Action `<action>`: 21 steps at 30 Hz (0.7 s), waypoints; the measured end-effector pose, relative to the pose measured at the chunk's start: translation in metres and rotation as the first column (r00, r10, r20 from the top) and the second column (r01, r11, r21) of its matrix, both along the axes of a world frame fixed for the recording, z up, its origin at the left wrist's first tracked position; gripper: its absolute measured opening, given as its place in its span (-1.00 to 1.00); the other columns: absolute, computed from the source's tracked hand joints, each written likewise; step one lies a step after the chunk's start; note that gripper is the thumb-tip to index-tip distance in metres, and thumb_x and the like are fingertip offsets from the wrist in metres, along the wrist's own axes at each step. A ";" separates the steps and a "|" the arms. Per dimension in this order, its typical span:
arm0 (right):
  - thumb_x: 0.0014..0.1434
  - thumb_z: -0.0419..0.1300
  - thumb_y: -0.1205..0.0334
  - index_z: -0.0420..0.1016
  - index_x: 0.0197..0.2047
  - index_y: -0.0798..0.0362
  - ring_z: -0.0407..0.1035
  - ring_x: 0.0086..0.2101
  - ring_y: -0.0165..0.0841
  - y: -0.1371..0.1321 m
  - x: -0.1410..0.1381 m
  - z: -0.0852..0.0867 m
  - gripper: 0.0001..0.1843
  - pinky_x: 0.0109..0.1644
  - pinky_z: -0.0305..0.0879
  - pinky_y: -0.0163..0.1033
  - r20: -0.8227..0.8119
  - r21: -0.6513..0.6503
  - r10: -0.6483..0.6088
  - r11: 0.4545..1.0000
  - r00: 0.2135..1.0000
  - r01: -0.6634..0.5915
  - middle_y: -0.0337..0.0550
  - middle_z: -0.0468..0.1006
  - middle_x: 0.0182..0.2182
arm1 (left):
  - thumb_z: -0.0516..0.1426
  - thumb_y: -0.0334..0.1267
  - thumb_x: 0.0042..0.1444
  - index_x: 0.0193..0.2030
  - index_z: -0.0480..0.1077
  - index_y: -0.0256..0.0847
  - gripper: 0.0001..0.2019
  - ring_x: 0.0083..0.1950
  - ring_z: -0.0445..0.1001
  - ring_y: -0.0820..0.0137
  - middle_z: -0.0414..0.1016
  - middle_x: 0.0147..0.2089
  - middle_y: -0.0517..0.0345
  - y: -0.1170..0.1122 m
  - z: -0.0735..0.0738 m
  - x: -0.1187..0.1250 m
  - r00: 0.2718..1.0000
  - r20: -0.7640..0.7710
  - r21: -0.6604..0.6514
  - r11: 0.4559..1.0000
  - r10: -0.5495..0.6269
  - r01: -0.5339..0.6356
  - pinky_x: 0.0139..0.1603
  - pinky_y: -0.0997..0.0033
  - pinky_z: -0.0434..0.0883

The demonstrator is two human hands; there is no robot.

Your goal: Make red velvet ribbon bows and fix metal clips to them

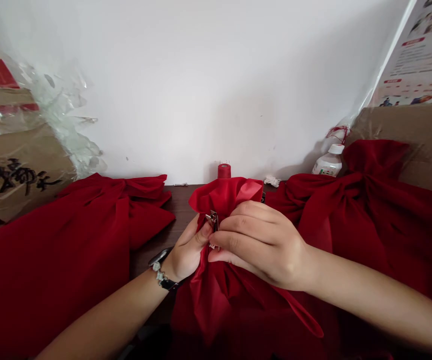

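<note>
While gripping the red cloth (225,194), gathered into a ruffle just below the middle of the view, with the left hand (188,250) wrapped on from eight o'clock, pinching a small metal piece (213,217) at its front between the fingers of the right hand (263,242), reaching in from four o'clock. Cannot tell exactly what kind of piece, being partly hidden. Wearing a dark watch (159,256) and a pale bracelet (158,274) on the left wrist. Just beyond the ruffle, at twelve o'clock, showing a red spool (224,171) with pins upright in its top. On the dark brown tabletop (156,239), showing a safety pin (180,184) at eleven o'clock and a crumpled white scrap (272,181) at one. Farther out, showing folded red fabric (88,260) at nine o'clock, a tied red bundle (373,215) at three, and a white-capped bottle (327,162) at two.
</note>
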State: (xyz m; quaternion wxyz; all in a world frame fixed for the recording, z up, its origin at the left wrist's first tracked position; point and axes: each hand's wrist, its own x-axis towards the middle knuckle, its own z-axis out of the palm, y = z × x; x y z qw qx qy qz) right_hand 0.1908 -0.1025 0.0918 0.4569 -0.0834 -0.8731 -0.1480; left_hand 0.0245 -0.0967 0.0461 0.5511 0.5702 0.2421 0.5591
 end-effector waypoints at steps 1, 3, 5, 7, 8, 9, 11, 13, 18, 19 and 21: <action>0.27 0.14 0.23 0.49 -0.33 0.16 0.38 -0.36 -0.38 0.000 0.000 -0.001 -0.80 -0.26 0.33 -0.24 0.005 0.001 -0.008 1.000 1.000 0.008 -0.11 0.50 -0.43 | 0.26 0.10 -0.04 -0.36 0.43 -0.13 -0.67 -0.37 0.40 0.38 0.29 -0.57 0.28 0.000 0.000 0.000 1.000 -0.007 0.005 1.000 -0.007 0.007 -0.25 0.41 0.38; 0.27 0.15 0.25 0.50 -0.33 0.16 0.36 -0.37 -0.39 0.001 0.000 -0.001 -0.82 -0.26 0.31 -0.24 0.008 0.007 -0.015 1.000 1.000 0.015 -0.13 0.49 -0.44 | 0.24 0.11 -0.02 -0.34 0.44 -0.12 -0.67 -0.35 0.42 0.35 0.30 -0.57 0.26 -0.001 0.000 0.000 0.999 -0.035 0.002 1.000 -0.014 0.014 -0.30 0.41 0.39; 0.26 0.15 0.31 0.50 -0.31 0.15 0.35 -0.36 -0.39 0.001 0.000 -0.002 -0.86 -0.27 0.30 -0.24 0.006 0.025 -0.010 1.000 1.000 0.010 -0.15 0.48 -0.44 | 0.19 0.10 0.01 -0.34 0.44 -0.12 -0.68 -0.32 0.43 0.29 0.29 -0.59 0.22 -0.001 -0.001 -0.001 0.996 -0.085 -0.022 1.000 -0.001 -0.001 -0.34 0.38 0.39; 0.25 0.16 0.35 0.50 -0.33 0.13 0.34 -0.36 -0.40 0.002 -0.001 -0.002 -0.87 -0.26 0.30 -0.24 0.005 0.046 0.005 0.999 1.000 -0.005 -0.17 0.48 -0.44 | 0.16 0.10 0.04 -0.33 0.44 -0.14 -0.68 -0.28 0.44 0.23 0.30 -0.59 0.17 -0.001 -0.002 -0.002 0.991 -0.132 -0.053 0.998 0.012 -0.019 -0.34 0.35 0.40; 0.25 0.16 0.35 0.50 -0.36 0.12 0.34 -0.36 -0.41 0.002 -0.001 -0.002 -0.86 -0.26 0.29 -0.25 0.007 0.052 0.013 0.999 1.000 -0.014 -0.18 0.48 -0.43 | 0.15 0.10 0.04 -0.32 0.44 -0.15 -0.66 -0.27 0.45 0.21 0.32 -0.58 0.16 -0.002 -0.002 -0.002 0.990 -0.140 -0.064 0.998 0.012 -0.021 -0.33 0.33 0.40; 0.25 0.16 0.35 0.49 -0.38 0.11 0.34 -0.36 -0.41 0.003 -0.001 -0.002 -0.84 -0.26 0.29 -0.25 0.011 0.053 0.021 0.998 1.000 -0.021 -0.18 0.49 -0.43 | 0.15 0.12 0.03 -0.31 0.44 -0.15 -0.64 -0.26 0.45 0.20 0.33 -0.56 0.15 -0.002 -0.002 -0.003 0.991 -0.136 -0.069 0.997 0.006 -0.016 -0.32 0.32 0.40; 0.25 0.16 0.35 0.48 -0.41 0.10 0.34 -0.37 -0.42 0.003 0.000 -0.001 -0.81 -0.26 0.28 -0.25 0.019 0.043 0.026 0.999 0.999 -0.027 -0.19 0.50 -0.43 | 0.18 0.17 -0.02 -0.31 0.44 -0.16 -0.60 -0.25 0.46 0.20 0.36 -0.52 0.15 -0.002 -0.001 -0.002 0.994 -0.107 -0.070 0.997 -0.019 0.011 -0.30 0.32 0.41; 0.26 0.15 0.34 0.47 -0.42 0.10 0.34 -0.37 -0.42 0.002 0.000 0.000 -0.80 -0.26 0.27 -0.25 0.020 0.025 0.037 0.999 0.999 -0.037 -0.18 0.51 -0.43 | 0.19 0.19 -0.06 -0.32 0.44 -0.15 -0.58 -0.24 0.47 0.20 0.38 -0.51 0.15 -0.002 -0.001 -0.002 0.996 -0.086 -0.069 0.997 -0.036 0.031 -0.28 0.31 0.42; 0.24 0.19 0.24 0.47 -0.43 0.15 0.35 -0.39 -0.41 0.001 -0.001 0.001 -0.77 -0.29 0.27 -0.25 -0.027 0.002 0.085 0.996 0.996 -0.085 -0.16 0.53 -0.43 | 0.22 0.13 -0.06 -0.45 0.37 -0.12 -0.65 -0.34 0.42 0.26 0.36 -0.54 0.19 -0.003 0.002 -0.001 0.996 -0.092 -0.057 0.998 0.009 -0.015 -0.33 0.34 0.40; 0.24 0.19 0.22 0.47 -0.43 0.15 0.35 -0.39 -0.42 0.001 -0.001 0.001 -0.76 -0.30 0.27 -0.25 -0.029 -0.004 0.081 0.997 0.996 -0.081 -0.16 0.53 -0.44 | 0.24 0.09 -0.06 -0.48 0.35 -0.12 -0.67 -0.37 0.39 0.29 0.34 -0.55 0.20 -0.004 0.003 -0.001 0.995 -0.101 -0.049 0.998 0.027 -0.032 -0.35 0.35 0.39; 0.25 0.18 0.20 0.48 -0.43 0.15 0.34 -0.39 -0.42 0.001 -0.002 0.000 -0.74 -0.30 0.27 -0.25 -0.029 -0.010 0.070 0.997 0.997 -0.071 -0.16 0.53 -0.44 | 0.27 0.02 -0.08 -0.52 0.31 -0.12 -0.69 -0.43 0.32 0.34 0.31 -0.56 0.22 -0.005 0.006 -0.001 0.990 -0.128 -0.034 0.998 0.052 -0.056 -0.38 0.36 0.37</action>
